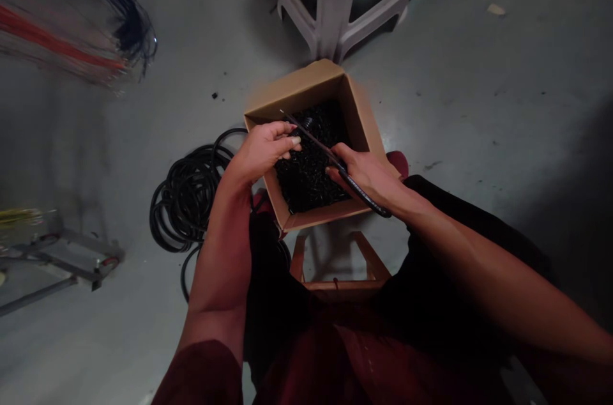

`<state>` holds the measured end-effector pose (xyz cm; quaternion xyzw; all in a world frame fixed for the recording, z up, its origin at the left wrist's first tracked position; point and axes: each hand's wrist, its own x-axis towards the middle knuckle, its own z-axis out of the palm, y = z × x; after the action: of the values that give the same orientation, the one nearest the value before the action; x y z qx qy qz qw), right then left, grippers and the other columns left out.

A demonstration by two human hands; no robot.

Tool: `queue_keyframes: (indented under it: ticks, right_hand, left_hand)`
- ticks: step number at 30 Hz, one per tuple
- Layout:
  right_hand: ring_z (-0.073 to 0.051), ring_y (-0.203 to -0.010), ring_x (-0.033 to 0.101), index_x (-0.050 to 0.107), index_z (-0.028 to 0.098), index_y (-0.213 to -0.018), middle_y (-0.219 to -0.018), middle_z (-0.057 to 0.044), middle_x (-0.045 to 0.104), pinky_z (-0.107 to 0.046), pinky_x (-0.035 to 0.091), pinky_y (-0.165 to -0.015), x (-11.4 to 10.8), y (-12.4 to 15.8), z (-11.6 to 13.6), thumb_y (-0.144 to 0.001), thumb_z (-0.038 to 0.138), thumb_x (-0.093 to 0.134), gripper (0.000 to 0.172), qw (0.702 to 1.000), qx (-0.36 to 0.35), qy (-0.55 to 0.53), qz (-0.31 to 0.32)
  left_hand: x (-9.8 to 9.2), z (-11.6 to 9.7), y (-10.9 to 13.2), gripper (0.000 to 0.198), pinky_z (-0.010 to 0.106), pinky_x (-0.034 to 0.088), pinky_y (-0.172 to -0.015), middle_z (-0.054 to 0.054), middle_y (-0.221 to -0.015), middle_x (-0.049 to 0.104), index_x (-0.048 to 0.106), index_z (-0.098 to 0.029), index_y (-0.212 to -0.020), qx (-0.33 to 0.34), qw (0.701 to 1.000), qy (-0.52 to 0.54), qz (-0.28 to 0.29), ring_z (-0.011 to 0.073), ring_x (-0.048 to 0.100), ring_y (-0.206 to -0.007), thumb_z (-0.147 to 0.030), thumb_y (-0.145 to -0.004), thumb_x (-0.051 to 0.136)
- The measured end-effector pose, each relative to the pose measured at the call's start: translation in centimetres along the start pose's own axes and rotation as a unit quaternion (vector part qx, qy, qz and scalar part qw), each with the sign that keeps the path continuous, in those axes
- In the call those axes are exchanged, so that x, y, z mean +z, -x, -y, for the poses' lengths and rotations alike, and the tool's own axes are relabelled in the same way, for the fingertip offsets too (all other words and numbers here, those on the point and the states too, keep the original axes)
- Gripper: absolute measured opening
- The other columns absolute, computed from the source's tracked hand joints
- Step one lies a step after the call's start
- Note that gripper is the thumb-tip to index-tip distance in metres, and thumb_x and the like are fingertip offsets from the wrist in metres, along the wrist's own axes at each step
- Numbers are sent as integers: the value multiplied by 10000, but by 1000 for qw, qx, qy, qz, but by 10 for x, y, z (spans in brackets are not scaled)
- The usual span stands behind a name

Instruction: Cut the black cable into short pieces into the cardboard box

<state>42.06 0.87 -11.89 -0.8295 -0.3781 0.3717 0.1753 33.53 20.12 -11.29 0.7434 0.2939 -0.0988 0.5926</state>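
My right hand is closed around a long dark tool, which looks like scissors or cutters; its thin tip points up and left over an open cardboard box. Many small black pieces fill the box. My left hand hovers above the box's left side, near the tool's tip, with fingers bent and thumb close to them; whatever may be between them is too small to make out. A coil of black cable lies on the floor left of the box.
Behind the box stands a grey plastic stool. Blue wires and red wires hang at the upper left. At the lower left is a metal frame with wheels. A wooden seat's edge shows between the legs.
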Motion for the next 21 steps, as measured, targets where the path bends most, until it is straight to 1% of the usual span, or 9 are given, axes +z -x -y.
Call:
queue_keyframes:
  ticks: [5, 9, 13, 16, 21]
  right_hand:
    - [-177, -565, 484, 525, 217, -1012, -672, -40, 576, -266, 261, -529, 4, -1, -3, -873, 413, 396, 273, 1000, 2, -25, 1]
    - [-161, -543, 457, 526, 217, -986, -647, -26, 545, -263, 245, -519, 6, -2, -5, -874, 415, 400, 261, 1000, -4, -27, -6]
    - [-148, -521, 434, 514, 213, -970, -626, -10, 526, -262, 243, -516, 9, -3, -9, -877, 401, 396, 241, 999, -22, -42, -8]
    - [-146, -525, 448, 503, 212, -932, -639, -8, 541, -259, 258, -522, 14, -5, -12, -867, 384, 408, 206, 997, -36, -64, -5]
    - [-163, -573, 502, 494, 214, -887, -697, -28, 586, -261, 291, -556, 18, -9, -15, -849, 365, 423, 170, 996, -39, -85, 11]
  left_hand:
    - [0, 2, -1, 241, 207, 458, -612, 62, -817, 676, 650, -99, -980, 4, 1000, -6, -3, 83, 567, -631, -198, -767, 596]
    - [0, 2, -2, 244, 202, 455, -601, 61, -813, 672, 643, -97, -980, 8, 1000, -12, -4, 80, 559, -624, -206, -768, 591]
    - [0, 3, -2, 239, 198, 451, -596, 56, -811, 670, 645, -101, -971, 8, 1000, -18, 2, 83, 556, -629, -206, -763, 590]
    - [0, 4, -3, 237, 204, 447, -595, 44, -793, 665, 649, -112, -967, 6, 1000, -29, 7, 82, 541, -608, -212, -762, 584]
    - [-1, 4, -2, 216, 218, 453, -633, 45, -801, 660, 656, -114, -941, 15, 998, -52, 19, 89, 547, -635, -213, -774, 560]
